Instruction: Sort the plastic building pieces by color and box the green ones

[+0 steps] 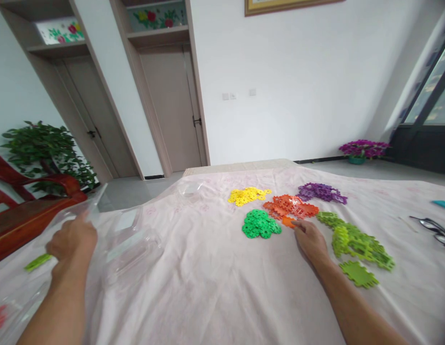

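Observation:
My right hand [311, 242] has its thumb and fingers closed on an orange plastic piece [288, 222] at the near edge of a red-orange pile of flat interlocking pieces [285, 206]. Just left of it lies a pile of round green pieces [260, 224]. Over at the left, my left hand [73, 238] is closed at the edge of a clear plastic container [66, 214], its fingertips partly blurred. A light green piece [38, 262] shows beside that wrist. To the right of my right hand are lime green pieces [366, 244], with a flat toothed one [359, 274] in front.
Yellow pieces [248, 195] and purple pieces [322, 191] lie farther back on the wrinkled cloth [208, 287]. More clear containers [131, 249] stand right of my left hand. Eyeglasses [436, 230] rest at the right. A red wooden chair [39, 191] borders the left side.

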Available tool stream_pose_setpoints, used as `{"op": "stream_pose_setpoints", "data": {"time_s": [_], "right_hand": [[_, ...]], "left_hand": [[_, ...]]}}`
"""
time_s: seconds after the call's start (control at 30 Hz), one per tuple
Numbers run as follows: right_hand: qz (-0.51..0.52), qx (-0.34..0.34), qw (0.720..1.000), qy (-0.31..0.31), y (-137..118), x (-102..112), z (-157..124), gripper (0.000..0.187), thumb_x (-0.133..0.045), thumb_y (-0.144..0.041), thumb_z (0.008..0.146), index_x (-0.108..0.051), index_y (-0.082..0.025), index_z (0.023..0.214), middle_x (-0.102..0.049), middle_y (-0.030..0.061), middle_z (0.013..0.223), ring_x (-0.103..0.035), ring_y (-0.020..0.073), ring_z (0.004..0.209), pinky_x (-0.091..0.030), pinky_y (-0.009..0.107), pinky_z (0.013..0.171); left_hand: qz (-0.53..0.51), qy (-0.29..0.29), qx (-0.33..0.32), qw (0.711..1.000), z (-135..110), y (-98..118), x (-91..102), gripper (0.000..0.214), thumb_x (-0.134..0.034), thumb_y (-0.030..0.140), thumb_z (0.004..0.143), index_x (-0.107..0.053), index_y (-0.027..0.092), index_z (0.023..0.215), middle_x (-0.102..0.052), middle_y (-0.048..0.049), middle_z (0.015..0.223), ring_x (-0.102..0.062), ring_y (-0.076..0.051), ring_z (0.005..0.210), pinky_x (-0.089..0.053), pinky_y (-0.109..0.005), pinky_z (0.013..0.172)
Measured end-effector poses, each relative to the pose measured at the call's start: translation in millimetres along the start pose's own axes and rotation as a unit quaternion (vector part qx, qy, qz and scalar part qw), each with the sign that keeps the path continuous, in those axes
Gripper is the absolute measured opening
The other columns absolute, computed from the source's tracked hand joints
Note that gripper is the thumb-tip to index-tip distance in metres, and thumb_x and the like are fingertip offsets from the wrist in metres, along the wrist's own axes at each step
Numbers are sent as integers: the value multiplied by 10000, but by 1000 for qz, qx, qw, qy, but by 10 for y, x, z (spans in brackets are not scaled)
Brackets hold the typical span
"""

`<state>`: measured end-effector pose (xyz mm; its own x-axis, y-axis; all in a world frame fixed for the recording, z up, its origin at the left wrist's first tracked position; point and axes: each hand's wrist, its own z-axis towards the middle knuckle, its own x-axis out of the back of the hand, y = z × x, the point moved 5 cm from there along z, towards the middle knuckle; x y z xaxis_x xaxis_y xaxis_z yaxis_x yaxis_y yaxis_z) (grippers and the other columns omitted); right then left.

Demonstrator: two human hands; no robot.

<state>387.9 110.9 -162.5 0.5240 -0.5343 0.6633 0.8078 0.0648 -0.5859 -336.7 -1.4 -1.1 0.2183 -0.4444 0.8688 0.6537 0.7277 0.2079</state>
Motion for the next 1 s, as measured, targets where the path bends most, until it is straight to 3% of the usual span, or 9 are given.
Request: {"op": "stream_pose_setpoints", "data": {"time_s": [0.03, 0.1, 0.17, 0.23, 0.4, 0.57, 0.8, 0.9, 1.0], "right_hand": [[1, 2, 1000, 1, -2, 0, 0, 377, -461, -277, 796, -737, -167, 1028, -698, 130, 1111, -628, 257, 1062, -447, 377, 996], [2, 4, 1000, 0, -5, -2, 0, 364, -465, -269, 797, -737, -179, 1020, -700, 121, 1109, -624, 254, 1073, -441, 382, 1007], [0, 0, 1000, 2, -3, -2, 0, 354, -463, -261, 803, -738, -187, 1014, -700, 115, 1115, -622, 248, 1082, -434, 378, 1019], [-1, -3, 1000, 7, 2, -2, -3, 355, -454, -257, 809, -738, -185, 1010, -698, 115, 1125, -622, 243, 1089, -431, 371, 1025], [2, 4, 1000, 6, -9, -3, -21, 375, -435, -272, 818, -733, -164, 1018, -691, 125, 1126, -619, 248, 1087, -434, 377, 1021], [37, 5, 999, 18, -116, 79, -51, 337, -469, -251, 779, -745, -206, 969, -719, 95, 1036, -626, 252, 1045, -456, 372, 979], [48, -2, 998, 31, -108, 91, -53, 326, -461, -255, 782, -747, -212, 933, -713, 90, 1050, -632, 246, 1040, -460, 371, 980], [42, 10, 999, 25, -67, 47, -47, 342, -445, -256, 802, -744, -189, 954, -703, 116, 1073, -631, 255, 1052, -454, 386, 994], [46, 12, 998, 36, -53, 43, -56, 348, -442, -250, 808, -738, -182, 978, -695, 118, 1086, -631, 254, 1050, -457, 390, 994]], "left_hand": [[3, -13, 0, 1000, -104, 113, 107, 510, -340, 378, 912, -492, 299, 1392, -620, -129, 1258, -621, -391, 1086, -514, -550, 803], [-28, 45, -73, 996, -380, 450, 371, 498, -384, 360, 909, -490, 329, 1395, -644, -66, 1223, -632, -332, 1044, -510, -503, 850], [-89, 105, -180, 974, -744, 847, 577, 492, -381, 328, 925, -487, 326, 1405, -651, -43, 1221, -615, -295, 1060, -481, -460, 925], [-140, 99, -275, 946, -1135, 1237, 646, 491, -395, 276, 923, -510, 303, 1400, -649, -43, 1250, -594, -278, 1094, -439, -433, 992], [-215, -30, -402, 889, -2002, 1978, 435, 554, -426, 95, 864, -571, 301, 1357, -641, -36, 1299, -576, -242, 1122, -401, -384, 1004], [-279, -149, -466, 826, -2605, 2320, 111, 499, -439, 98, 881, -627, 322, 1285, -675, -21, 1240, -583, -211, 1112, -424, -357, 974], [-329, -246, -424, 807, -2720, 2440, -10, 317, -476, 409, 940, -716, 327, 1130, -724, -17, 1155, -636, -209, 1082, -428, -356, 1006], [-443, -250, -342, 790, -2528, 2450, 54, 384, -429, 464, 946, -736, 268, 1067, -736, -41, 1133, -638, -207, 1116, -423, -348, 1039], [-601, -232, -210, 736, -2243, 2415, 33, 493, -409, 529, 936, -718, 165, 1061, -736, -102, 1119, -656, -216, 1090, -466, -341, 1002]]}}
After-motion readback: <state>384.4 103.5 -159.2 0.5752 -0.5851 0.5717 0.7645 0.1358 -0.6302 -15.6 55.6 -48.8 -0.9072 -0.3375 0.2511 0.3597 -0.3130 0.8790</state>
